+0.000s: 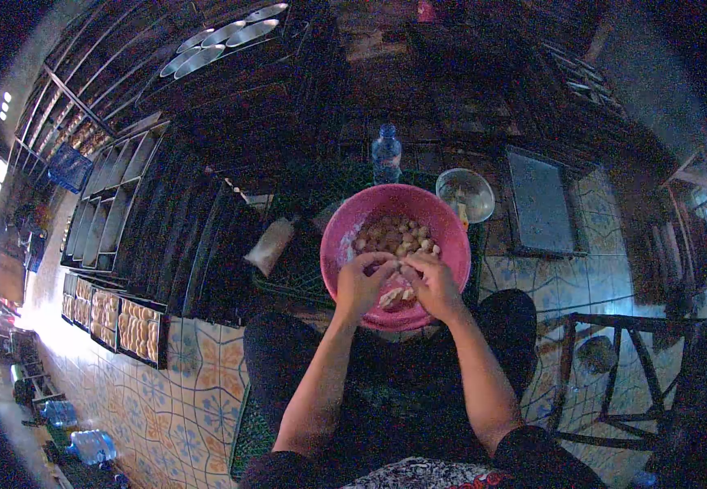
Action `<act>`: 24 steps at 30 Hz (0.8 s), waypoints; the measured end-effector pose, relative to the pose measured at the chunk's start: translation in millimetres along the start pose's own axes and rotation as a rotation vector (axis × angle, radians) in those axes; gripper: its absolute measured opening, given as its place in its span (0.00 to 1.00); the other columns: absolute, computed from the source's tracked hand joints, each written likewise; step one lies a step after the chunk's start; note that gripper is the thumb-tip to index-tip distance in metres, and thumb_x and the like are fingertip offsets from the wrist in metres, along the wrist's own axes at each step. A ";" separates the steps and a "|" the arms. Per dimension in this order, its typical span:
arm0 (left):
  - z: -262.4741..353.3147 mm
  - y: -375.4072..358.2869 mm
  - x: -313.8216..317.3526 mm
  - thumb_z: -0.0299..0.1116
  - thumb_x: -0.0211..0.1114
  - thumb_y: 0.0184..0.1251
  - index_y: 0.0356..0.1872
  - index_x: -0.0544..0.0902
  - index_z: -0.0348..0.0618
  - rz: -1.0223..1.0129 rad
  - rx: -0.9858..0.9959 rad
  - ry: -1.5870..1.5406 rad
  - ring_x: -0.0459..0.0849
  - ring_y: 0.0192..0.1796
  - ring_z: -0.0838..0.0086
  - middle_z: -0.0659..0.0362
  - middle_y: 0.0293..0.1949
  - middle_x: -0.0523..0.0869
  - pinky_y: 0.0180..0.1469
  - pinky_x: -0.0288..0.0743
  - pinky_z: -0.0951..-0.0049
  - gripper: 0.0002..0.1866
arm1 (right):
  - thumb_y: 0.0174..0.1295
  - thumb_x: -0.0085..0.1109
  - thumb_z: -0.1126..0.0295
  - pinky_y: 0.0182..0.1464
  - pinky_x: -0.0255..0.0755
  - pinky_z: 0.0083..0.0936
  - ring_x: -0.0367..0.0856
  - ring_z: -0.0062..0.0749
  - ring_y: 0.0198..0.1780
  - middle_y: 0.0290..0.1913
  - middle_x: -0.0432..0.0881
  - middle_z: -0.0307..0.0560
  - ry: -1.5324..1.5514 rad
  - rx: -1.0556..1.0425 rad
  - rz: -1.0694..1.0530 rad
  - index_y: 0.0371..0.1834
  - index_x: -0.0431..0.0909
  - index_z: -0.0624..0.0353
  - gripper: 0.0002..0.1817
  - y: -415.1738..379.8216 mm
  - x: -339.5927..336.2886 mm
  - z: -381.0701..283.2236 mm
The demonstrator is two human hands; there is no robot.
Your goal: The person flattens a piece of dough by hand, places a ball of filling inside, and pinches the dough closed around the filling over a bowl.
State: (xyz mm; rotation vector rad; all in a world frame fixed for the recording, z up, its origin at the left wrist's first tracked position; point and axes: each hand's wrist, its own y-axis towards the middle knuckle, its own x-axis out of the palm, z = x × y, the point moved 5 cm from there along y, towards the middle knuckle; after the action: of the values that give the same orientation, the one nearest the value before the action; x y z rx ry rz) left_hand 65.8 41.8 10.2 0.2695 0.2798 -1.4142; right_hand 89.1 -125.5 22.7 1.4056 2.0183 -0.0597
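A pink basin (345, 224) rests on a dark crate in front of my knees, holding several pale dough pieces (398, 236). My left hand (362, 281) and my right hand (431, 281) meet over the basin's near side, fingertips touching. Both pinch a small piece of dough between them. A pale lump (394, 297) lies just under my hands.
A water bottle (386, 155) and a clear bowl (465, 194) stand behind the basin. Stacked dark baking trays (166, 220) fill the left; some trays (138, 326) hold shaped dough. A flat tray (541, 204) lies right, a metal stool frame (614, 375) near my right knee. The floor is tiled.
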 end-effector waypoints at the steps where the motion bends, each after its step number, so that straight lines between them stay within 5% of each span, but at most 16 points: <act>1: -2.8 -0.5 0.4 0.36 0.68 0.71 0.48 0.87 0.35 0.002 -0.003 -0.001 0.86 0.43 0.74 0.57 0.39 0.90 0.49 0.80 0.71 0.13 | 0.68 0.61 0.69 0.61 0.73 0.40 0.83 0.51 0.56 0.50 0.85 0.54 0.001 0.000 -0.003 0.48 0.84 0.63 0.11 -0.3 1.2 -1.3; 6: -33.8 -2.6 9.3 0.35 0.66 0.73 0.50 0.88 0.39 0.025 -0.178 -0.192 0.86 0.46 0.77 0.56 0.43 0.91 0.52 0.79 0.72 0.13 | 0.70 0.62 0.64 0.64 0.72 0.33 0.82 0.37 0.59 0.55 0.85 0.48 0.259 0.253 0.056 0.56 0.81 0.60 0.16 1.0 6.1 8.7; 10: -31.7 -1.6 20.1 0.34 0.65 0.73 0.51 0.87 0.38 0.002 -0.160 -0.219 0.87 0.48 0.74 0.55 0.45 0.91 0.54 0.79 0.70 0.13 | 0.69 0.65 0.62 0.62 0.73 0.32 0.84 0.35 0.56 0.51 0.87 0.47 0.294 0.259 0.088 0.54 0.83 0.59 0.16 0.4 3.4 11.2; 12: -8.5 -6.2 13.4 0.31 0.65 0.71 0.53 0.84 0.36 0.191 0.059 -0.037 0.87 0.53 0.63 0.50 0.48 0.90 0.57 0.77 0.66 0.14 | 0.68 0.66 0.64 0.60 0.74 0.31 0.84 0.34 0.54 0.47 0.88 0.47 0.259 0.293 0.066 0.52 0.85 0.59 0.14 0.9 2.3 4.7; 15: -3.5 -8.5 12.6 0.31 0.67 0.68 0.55 0.83 0.37 0.244 0.074 0.015 0.86 0.55 0.60 0.48 0.51 0.88 0.60 0.76 0.63 0.17 | 0.66 0.68 0.65 0.58 0.75 0.29 0.85 0.33 0.52 0.45 0.89 0.47 0.209 0.198 0.055 0.51 0.86 0.60 0.14 1.6 1.5 3.7; 19: -0.9 -8.8 5.4 0.31 0.72 0.62 0.57 0.81 0.39 0.275 0.035 0.032 0.84 0.59 0.58 0.47 0.53 0.87 0.60 0.77 0.63 0.22 | 0.63 0.71 0.65 0.56 0.76 0.29 0.86 0.34 0.50 0.47 0.89 0.47 0.260 0.154 0.060 0.52 0.87 0.60 0.17 2.8 -0.6 3.2; 22: 11.7 -6.3 -1.3 0.25 0.77 0.52 0.58 0.82 0.41 0.284 0.246 0.224 0.85 0.57 0.62 0.53 0.57 0.85 0.61 0.79 0.64 0.28 | 0.62 0.72 0.63 0.57 0.77 0.30 0.86 0.34 0.50 0.48 0.90 0.47 0.181 0.166 -0.016 0.51 0.87 0.60 0.18 2.2 -2.5 -1.5; 24: 14.5 -3.7 0.1 0.27 0.78 0.49 0.61 0.80 0.44 0.161 0.287 0.082 0.81 0.62 0.54 0.49 0.59 0.80 0.62 0.77 0.62 0.33 | 0.62 0.72 0.62 0.56 0.78 0.31 0.87 0.33 0.50 0.45 0.90 0.46 0.142 0.300 -0.040 0.48 0.88 0.61 0.16 -1.2 -1.9 8.1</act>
State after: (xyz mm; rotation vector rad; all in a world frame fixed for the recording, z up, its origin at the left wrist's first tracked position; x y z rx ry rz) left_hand 62.6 36.2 23.7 0.5743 0.1175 -1.2836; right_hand 92.5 -130.8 17.1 1.5902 2.2245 -0.2987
